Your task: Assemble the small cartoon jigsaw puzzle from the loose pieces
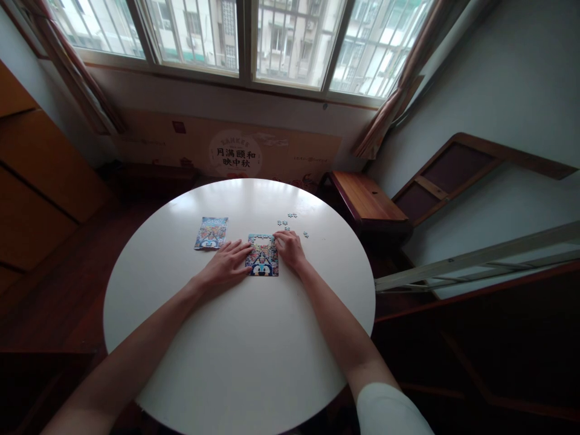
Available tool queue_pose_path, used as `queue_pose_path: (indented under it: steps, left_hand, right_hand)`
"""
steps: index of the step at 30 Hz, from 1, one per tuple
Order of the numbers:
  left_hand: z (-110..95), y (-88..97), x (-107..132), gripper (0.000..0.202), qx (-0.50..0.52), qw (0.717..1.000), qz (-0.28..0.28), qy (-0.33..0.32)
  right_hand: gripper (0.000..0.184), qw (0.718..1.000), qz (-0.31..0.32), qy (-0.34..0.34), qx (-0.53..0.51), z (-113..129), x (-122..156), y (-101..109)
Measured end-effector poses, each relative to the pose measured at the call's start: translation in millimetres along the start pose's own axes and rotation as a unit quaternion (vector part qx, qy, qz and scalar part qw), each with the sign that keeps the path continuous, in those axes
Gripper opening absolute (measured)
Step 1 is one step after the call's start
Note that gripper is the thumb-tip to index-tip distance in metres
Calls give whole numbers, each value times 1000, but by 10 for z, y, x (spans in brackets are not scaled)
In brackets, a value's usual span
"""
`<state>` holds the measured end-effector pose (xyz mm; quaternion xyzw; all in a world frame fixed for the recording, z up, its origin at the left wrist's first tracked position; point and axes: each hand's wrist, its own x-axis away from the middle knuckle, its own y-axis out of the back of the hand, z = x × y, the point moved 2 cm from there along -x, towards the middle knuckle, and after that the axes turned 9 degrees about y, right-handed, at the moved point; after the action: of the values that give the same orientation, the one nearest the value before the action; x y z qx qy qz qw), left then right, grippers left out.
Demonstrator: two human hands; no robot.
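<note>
A small colourful jigsaw puzzle [263, 257] lies on the round white table [235, 338], with a gap in its top edge. My left hand [224, 266] rests flat on the table, fingers stretched out and touching the puzzle's left edge. My right hand [289, 248] sits at the puzzle's upper right corner with fingers curled down onto it; what is under the fingertips is hidden. Several loose puzzle pieces [287, 222] lie just beyond the right hand. A colourful reference picture card [211, 233] lies to the left of the puzzle.
A wooden bench [367, 202] stands past the table at the right. A wooden cabinet [36, 181] fills the left side. A wide barred window [244, 36] and a low printed panel [235, 151] run along the far wall. A wooden frame [453, 175] leans on the right wall.
</note>
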<state>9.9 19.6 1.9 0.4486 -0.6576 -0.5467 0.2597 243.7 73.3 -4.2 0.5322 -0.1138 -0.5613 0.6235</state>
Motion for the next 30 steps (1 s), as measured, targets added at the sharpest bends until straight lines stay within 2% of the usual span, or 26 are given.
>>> queue_pose_path:
  steps: [6,11,14,18,24,30]
  left_hand:
    - [6,4,6,58,9,1000,-9,-6]
    - [0,26,17,54,11,1000,-19,-13]
    - [-8,45,25,52,11,1000,-19,-16]
    - [-2,42,24,54,12,1000,-17,-6]
    - [22,-36,-6,72,-18,999,3,31]
    - [34,-69,-19,74,-24,999,9,37]
  right_hand:
    - [29,1000,-10,-11,-16,-21,-14,-17]
    - [31,997,-73,-28,-3,-69,-11,29]
    - [31,991,-109,-68,24,-141,1,99]
    - [33,982,-126,-137,36,-256,13,146]
    - [36,984,-92,-138,61,-260,6,108]
    - [35,989,-31,-125,74,-213,5,95]
